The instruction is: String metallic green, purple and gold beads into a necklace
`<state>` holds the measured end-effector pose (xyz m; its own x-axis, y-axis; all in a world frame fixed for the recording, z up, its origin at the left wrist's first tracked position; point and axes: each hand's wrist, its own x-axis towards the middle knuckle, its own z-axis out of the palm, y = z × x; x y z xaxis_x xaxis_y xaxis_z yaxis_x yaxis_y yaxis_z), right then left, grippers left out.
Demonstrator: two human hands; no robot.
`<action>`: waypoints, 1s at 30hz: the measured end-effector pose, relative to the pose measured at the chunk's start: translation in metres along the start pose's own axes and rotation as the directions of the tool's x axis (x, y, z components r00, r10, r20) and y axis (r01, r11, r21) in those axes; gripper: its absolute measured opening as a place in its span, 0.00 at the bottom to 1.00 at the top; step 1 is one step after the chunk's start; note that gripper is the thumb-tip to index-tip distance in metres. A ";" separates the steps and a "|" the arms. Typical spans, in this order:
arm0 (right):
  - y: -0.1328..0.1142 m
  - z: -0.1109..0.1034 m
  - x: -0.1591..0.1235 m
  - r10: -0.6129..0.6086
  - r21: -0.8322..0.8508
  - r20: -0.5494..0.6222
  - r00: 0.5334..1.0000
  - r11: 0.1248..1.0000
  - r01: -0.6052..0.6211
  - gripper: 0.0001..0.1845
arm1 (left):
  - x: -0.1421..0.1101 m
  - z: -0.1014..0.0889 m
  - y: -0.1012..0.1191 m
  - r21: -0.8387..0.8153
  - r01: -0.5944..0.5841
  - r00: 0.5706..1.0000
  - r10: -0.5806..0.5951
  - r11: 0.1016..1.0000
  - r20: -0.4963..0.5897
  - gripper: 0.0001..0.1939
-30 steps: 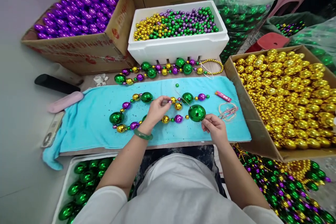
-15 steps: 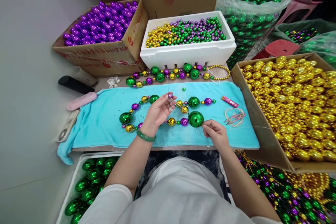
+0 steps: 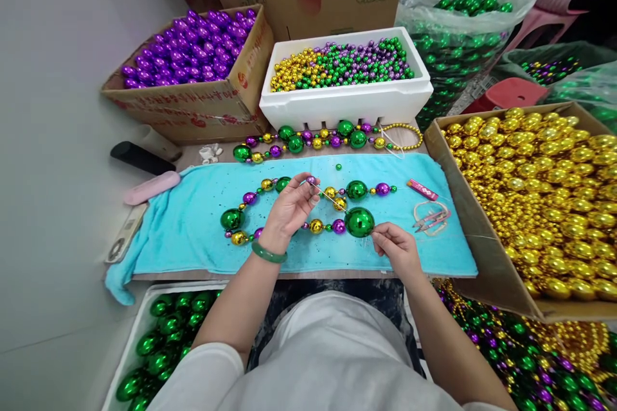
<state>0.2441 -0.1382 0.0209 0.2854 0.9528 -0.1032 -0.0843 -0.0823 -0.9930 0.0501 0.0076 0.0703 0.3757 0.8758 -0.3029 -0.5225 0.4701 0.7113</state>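
Observation:
My left hand (image 3: 293, 207), with a green bangle (image 3: 268, 252) at the wrist, pinches a small purple bead (image 3: 311, 181) between thumb and fingers. A thin, pale, straight needle-like line (image 3: 330, 196) runs from that bead down to a large green bead (image 3: 359, 222). At the right end of the green bead, the closed fingertips of my right hand (image 3: 398, 247) touch it; what lies between them is too small to make out. A strand of green, gold and purple beads (image 3: 232, 219) curves over the blue towel (image 3: 183, 205), passing behind my left hand.
Pink-handled snips (image 3: 432, 221) and a small red packet (image 3: 422, 189) lie at right. Behind are a finished-looking strand (image 3: 295, 142), a white foam box (image 3: 344, 101) and a carton of purple beads (image 3: 183, 104). A carton of gold beads (image 3: 486, 241) borders the right side.
The view has shifted slightly, so the scene sits a little lower. Both hands keep nearly the same pose around the purple and large green beads.

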 end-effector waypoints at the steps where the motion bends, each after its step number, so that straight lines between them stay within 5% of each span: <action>1: 0.000 0.000 0.000 0.003 0.002 -0.001 1.000 1.000 -0.003 0.12 | 0.000 -0.001 0.000 -0.002 -0.005 1.000 0.005 1.000 0.003 0.09; 11: 0.003 -0.002 -0.002 0.028 0.023 -0.015 0.999 0.999 -0.028 0.11 | 0.001 0.002 -0.005 0.018 -0.060 0.998 0.060 0.998 -0.016 0.13; 18: 0.006 0.006 -0.002 0.061 0.088 -0.026 0.998 0.994 -0.058 0.13 | -0.005 0.016 -0.020 0.238 -0.397 0.911 0.413 0.887 -0.017 0.21; 24: 0.015 0.005 0.002 0.149 0.171 -0.041 0.988 0.975 -0.140 0.17 | -0.011 0.041 -0.043 0.424 -0.321 0.946 0.263 0.847 0.190 0.08; 30: 0.009 -0.031 0.004 0.048 -0.116 -0.221 0.974 0.990 -0.075 0.14 | -0.008 0.073 -0.046 0.530 -0.362 0.927 0.237 0.767 0.290 0.09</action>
<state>0.2742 -0.1448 0.0095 0.4846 0.8599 -0.1608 0.0056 -0.1869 -0.9824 0.1269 -0.0291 0.0868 0.4465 0.8919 0.0719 -0.1307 -0.0145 0.9913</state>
